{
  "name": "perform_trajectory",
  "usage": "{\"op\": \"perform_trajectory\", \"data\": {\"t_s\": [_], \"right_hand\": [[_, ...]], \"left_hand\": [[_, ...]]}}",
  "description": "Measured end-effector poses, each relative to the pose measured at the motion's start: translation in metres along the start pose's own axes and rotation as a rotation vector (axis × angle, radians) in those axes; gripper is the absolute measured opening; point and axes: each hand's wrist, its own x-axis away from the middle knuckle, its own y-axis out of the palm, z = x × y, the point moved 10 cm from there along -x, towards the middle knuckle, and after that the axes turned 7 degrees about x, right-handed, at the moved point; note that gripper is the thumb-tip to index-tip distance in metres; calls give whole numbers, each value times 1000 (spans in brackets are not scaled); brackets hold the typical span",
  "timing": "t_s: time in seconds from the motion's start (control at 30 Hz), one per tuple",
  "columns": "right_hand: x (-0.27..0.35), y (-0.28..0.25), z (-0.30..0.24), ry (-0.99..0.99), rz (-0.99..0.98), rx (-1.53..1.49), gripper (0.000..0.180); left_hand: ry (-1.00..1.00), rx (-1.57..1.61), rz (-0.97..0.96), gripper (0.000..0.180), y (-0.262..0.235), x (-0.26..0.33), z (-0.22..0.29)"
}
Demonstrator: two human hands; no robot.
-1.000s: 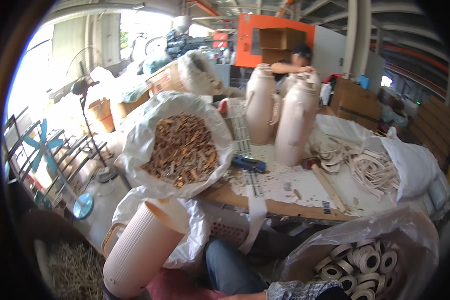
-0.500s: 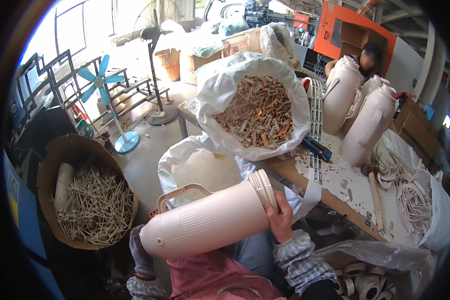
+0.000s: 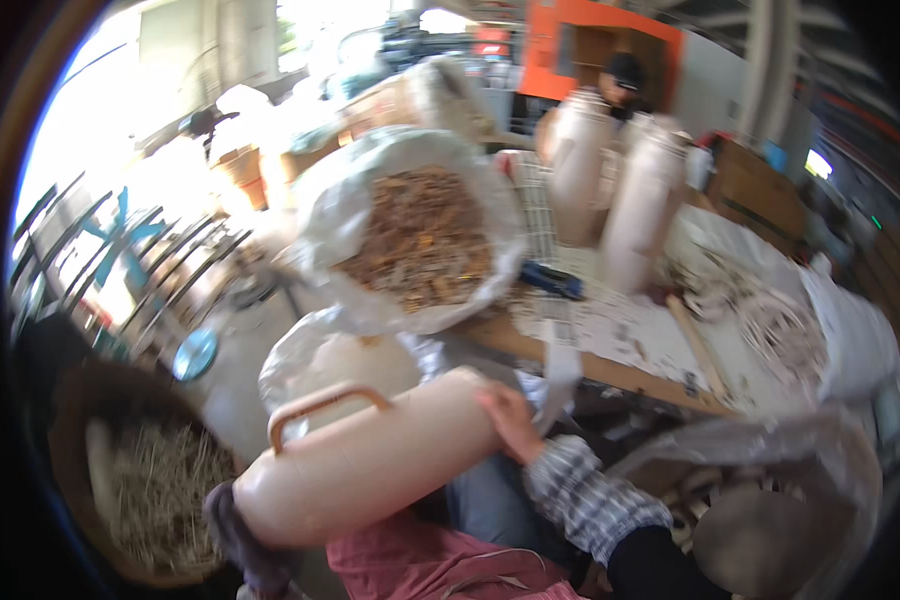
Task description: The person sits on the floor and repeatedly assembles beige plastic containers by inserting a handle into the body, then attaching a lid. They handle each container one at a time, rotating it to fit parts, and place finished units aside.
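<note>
A pale pink thermos flask shell (image 3: 360,465) lies slantwise across my lap, its loop handle (image 3: 325,405) on the upper side. My left hand (image 3: 238,535), in a grey-purple glove, is closed round its lower left end. Bare, my right hand (image 3: 513,422) grips the opposite, higher end, its fingers over the rim; no threaded neck shows there now. At lower right, a large blurred round thing (image 3: 760,545) appears over a plastic-lined bin (image 3: 830,455); I cannot make out its kind. More flask shells (image 3: 642,215) stand upright on the worktable (image 3: 620,335).
An open white bag of brown scraps (image 3: 420,235) sits at the table's left, another white bag (image 3: 345,350) below it. A blue-black tool (image 3: 550,281), a wooden handle (image 3: 698,345) and pale strips (image 3: 785,335) lie on the table. Thin sticks fill a carton (image 3: 160,500). A person (image 3: 625,80) is behind.
The view has swung right and blurred, shifting the scene leftward. The threaded neck has gone from sight at my right hand. A round blurred thing has appeared over the lined bin.
</note>
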Motion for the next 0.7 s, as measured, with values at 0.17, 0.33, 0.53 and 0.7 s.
{"op": "perform_trajectory", "data": {"t_s": [0.17,0.33,0.53,0.7], "right_hand": [[52,59,193,666,-664,-140,34],[-4,26,26,-111,-470,343,25],[-108,-312,-98,-120,714,1192,28],[-157,-415,-70,80,829,1441,44]], "left_hand": [[928,38,-947,26,79,8,236],[632,-18,-1036,24,125,-53,238],[171,111,-1327,52,196,-51,169],[-57,318,-1464,60,220,-42,146]]}}
